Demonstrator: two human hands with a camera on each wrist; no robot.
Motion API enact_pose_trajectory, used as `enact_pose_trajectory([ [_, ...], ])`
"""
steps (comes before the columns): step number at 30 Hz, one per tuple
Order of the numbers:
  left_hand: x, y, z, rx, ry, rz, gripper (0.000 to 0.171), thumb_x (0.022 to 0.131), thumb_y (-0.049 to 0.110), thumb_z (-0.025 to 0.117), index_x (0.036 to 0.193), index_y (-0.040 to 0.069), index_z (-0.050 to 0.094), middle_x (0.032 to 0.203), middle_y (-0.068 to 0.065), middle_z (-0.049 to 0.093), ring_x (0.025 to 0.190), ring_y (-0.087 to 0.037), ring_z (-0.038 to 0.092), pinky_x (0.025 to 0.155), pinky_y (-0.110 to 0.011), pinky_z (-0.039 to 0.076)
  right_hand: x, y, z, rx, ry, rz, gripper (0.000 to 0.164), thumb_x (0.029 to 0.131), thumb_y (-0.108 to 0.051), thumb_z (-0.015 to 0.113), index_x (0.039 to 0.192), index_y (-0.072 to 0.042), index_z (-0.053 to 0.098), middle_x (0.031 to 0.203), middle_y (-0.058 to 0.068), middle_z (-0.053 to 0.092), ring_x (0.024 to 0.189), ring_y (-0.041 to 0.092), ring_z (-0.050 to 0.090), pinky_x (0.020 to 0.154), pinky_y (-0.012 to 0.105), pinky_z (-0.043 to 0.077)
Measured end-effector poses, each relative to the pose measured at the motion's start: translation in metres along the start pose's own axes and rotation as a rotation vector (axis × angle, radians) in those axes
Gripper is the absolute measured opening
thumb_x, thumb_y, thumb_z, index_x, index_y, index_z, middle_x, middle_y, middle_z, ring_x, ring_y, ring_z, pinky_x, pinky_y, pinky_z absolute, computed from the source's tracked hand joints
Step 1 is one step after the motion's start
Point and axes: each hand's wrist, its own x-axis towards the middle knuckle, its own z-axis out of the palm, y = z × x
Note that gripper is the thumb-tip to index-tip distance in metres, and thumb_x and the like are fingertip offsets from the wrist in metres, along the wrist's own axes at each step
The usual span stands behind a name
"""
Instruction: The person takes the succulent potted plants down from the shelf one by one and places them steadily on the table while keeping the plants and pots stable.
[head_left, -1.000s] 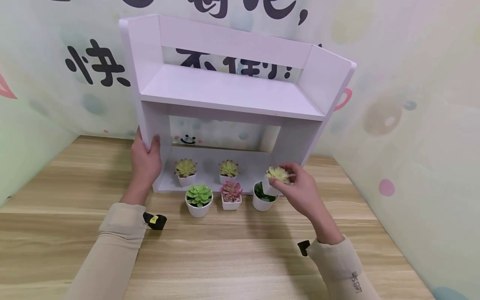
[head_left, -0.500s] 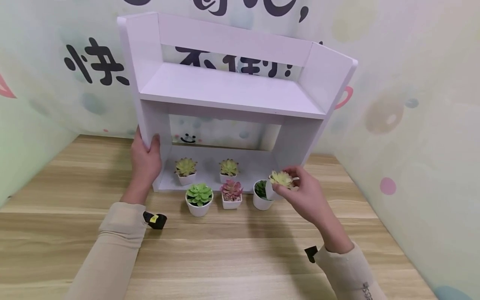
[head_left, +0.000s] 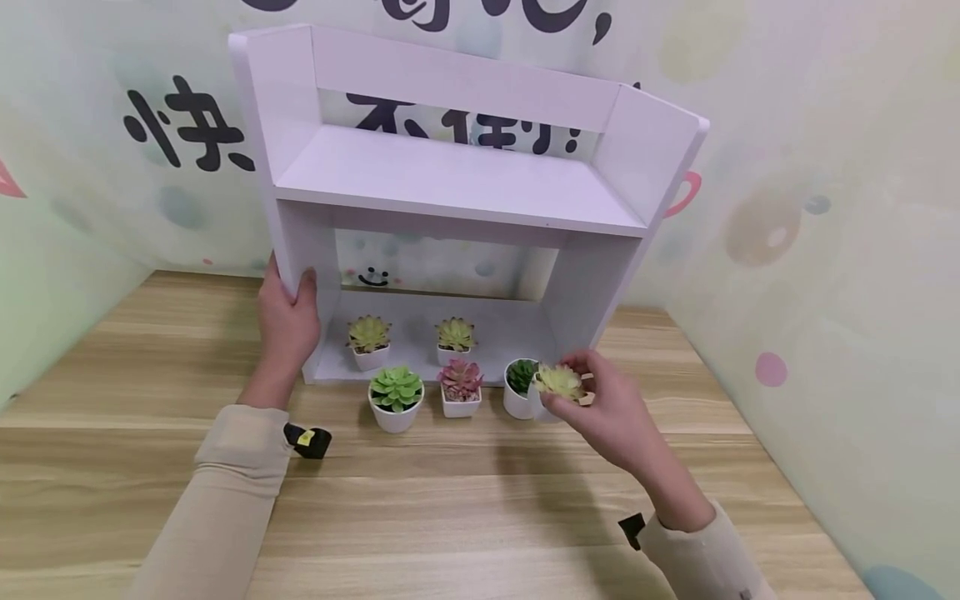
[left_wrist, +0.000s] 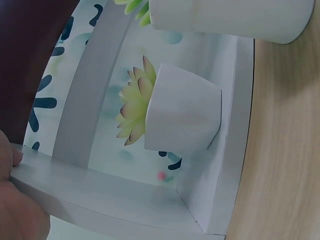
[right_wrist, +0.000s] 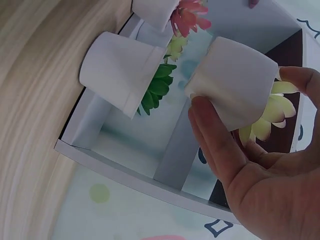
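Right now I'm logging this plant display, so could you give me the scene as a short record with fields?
Left hand: grips the white shelf unit by its left side
Right hand: holds a pale yellow succulent by its white pot, beside the dark green succulent and apart from it
Lower level: left yellow-green succulent, middle yellow-green succulent
Front row on table, left to right: bright green succulent, red succulent, dark green succulent
Pots: all white
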Motion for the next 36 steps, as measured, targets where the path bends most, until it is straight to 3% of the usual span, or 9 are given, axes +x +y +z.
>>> enact_pose_trajectory([
  [12,-0.001,-0.003,0.001,-0.021,-0.033,-0.035,0.047,0.099,0.023,0.045,0.141,0.002,0.039,0.133,-0.023,0.051,0.12,-0.034,0.05,0.103,-0.054,0.039,-0.011,0.014,0.008,0.024,-0.09,0.027,0.047,0.08,-0.031,0.075,0.116,-0.009,0.055,0.111,0.01,0.061,0.093,0.021,0.064,0.067,0.027,0.051],
  [36,-0.001,-0.005,-0.003,-0.009,-0.053,-0.044,0.049,0.098,0.023,0.045,0.141,0.0,0.037,0.133,-0.024,0.05,0.12,-0.035,0.048,0.102,-0.056,0.038,-0.01,0.033,0.029,-0.021,-0.134,0.063,0.046,0.073,-0.029,0.079,0.109,-0.01,0.056,0.104,0.005,0.062,0.087,0.018,0.059,0.07,0.027,0.049],
])
